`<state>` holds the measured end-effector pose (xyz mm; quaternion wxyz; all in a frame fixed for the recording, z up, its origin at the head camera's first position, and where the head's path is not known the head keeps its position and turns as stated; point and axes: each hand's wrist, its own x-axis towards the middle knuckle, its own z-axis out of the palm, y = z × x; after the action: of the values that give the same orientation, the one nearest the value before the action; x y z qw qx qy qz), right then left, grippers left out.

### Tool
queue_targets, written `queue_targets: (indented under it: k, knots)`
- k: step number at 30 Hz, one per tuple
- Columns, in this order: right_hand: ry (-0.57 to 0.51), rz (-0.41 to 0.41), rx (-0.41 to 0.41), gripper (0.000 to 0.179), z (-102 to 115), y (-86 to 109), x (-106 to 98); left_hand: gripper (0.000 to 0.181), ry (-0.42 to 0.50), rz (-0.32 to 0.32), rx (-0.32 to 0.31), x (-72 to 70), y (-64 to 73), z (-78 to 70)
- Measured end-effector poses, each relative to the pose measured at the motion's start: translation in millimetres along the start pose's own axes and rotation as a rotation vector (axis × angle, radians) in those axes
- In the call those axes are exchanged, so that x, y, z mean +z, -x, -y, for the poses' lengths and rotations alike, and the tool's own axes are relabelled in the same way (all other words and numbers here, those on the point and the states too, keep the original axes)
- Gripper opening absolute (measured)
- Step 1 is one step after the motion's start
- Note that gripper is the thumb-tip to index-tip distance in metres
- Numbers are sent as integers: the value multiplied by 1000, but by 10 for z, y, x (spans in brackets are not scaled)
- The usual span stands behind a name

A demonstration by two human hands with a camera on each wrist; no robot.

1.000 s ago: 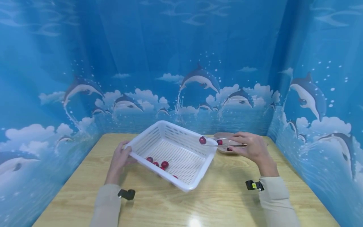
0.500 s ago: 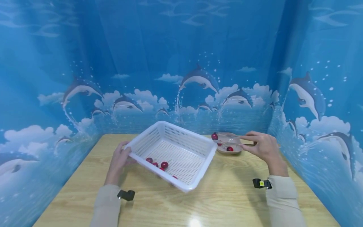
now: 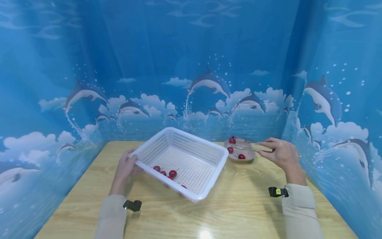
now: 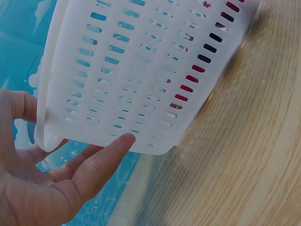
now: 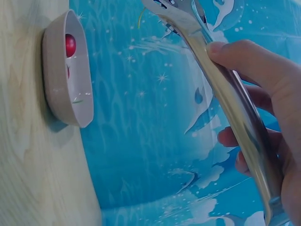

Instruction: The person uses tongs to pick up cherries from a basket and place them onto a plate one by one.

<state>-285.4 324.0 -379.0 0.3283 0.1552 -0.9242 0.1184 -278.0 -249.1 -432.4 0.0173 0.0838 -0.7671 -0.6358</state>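
Observation:
My left hand (image 3: 124, 167) grips the left end of a white perforated plastic basket (image 3: 191, 160), which it holds tilted. Several red cherries (image 3: 173, 173) lie in the basket's low front corner. In the left wrist view one finger presses under the basket's slotted wall (image 4: 117, 61). My right hand (image 3: 282, 153) holds metal tongs (image 3: 250, 142) over a small beige bowl (image 3: 247, 158) at the back right. A cherry (image 3: 232, 140) shows at the tong tips. Two more cherries (image 3: 241, 156) lie in the bowl. The tong heads are partly cut off in the right wrist view.
The wooden table (image 3: 226, 209) runs back to a blue curtain (image 3: 155, 66) printed with dolphins, which also closes both sides. The basket's right corner reaches close to the bowl. Black cameras (image 3: 132, 205) are strapped to both wrists.
My right hand has moved right with the tongs, bringing their cherry from the basket's right rim to over the bowl. The left hand and basket stay nearly still.

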Motion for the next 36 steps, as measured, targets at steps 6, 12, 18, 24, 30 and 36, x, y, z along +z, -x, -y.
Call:
queue_targets:
  k: [6, 12, 18, 24, 30, 36]
  knots:
    - [-25, 147, 101, 35, -82, 25, 20, 60, -3, -7, -6, 4, -9, 5]
    - [-23, 220, 139, 37, -168, 26, 100, 61, 9, -10, -6, -1, -21, 7]
    - [-14, 254, 143, 39, -191, 2, 162, 61, 7, -7, -12, -3, -22, 4]
    - [-21, 275, 157, 40, -201, -2, 225, 61, -6, -13, 6, 10, -13, 10]
    - [-13, 266, 166, 39, -238, 12, 310, 61, -3, -12, 16, 10, -12, 17]
    - [8, 264, 155, 40, -279, 20, 388, 61, -12, -21, 14, 8, -5, 2]
